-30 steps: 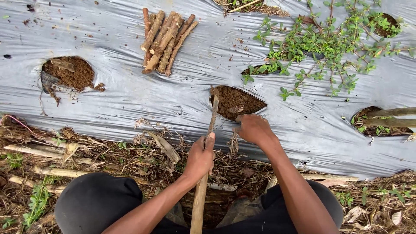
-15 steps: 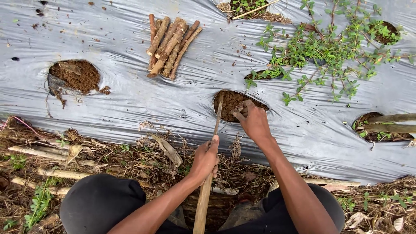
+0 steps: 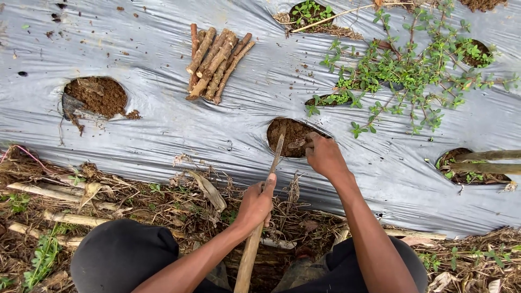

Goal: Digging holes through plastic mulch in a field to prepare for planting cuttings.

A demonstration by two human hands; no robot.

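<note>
Now left hand (image 3: 255, 203) fist-wrapped on wooden stick (image 3: 264, 209), right hand (image 3: 324, 156) fingers curled into soil hole (image 3: 290, 137) at 12 o'clock; stick tip risks jabbing fingers, tearing plastic mulch (image 3: 163, 130).

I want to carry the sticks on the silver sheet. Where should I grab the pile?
Probably around the middle of the bundle of cut stems, coming from above with fingers wrapped across them. They lie flat, side by side, slanting on the plastic sheet, so a middle grip should keep both ends balanced.

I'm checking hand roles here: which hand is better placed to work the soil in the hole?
Probably the right hand: its fingers already rest at the soil hole. The left hand grips the wooden stick.
</note>
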